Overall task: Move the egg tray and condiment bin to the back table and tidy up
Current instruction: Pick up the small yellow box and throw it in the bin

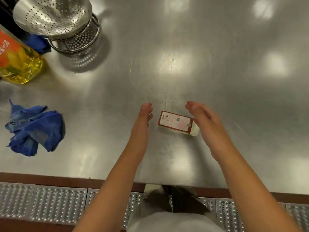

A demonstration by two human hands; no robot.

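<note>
On the brushed steel bench [217,64], far left of the small carton [175,122], stand one plastic bottle of yellow oil [18,62] and one crumpled blue cloth [36,129]; a second blue cloth [37,43] hides behind two nested perforated metal colanders [55,17]. The carton is rectangular, white with a red-bordered label, lying flat. The left hand [143,118] and right hand [203,118] flank it, fingers spread, the right one touching or nearly so. No egg tray or bin shows.
</note>
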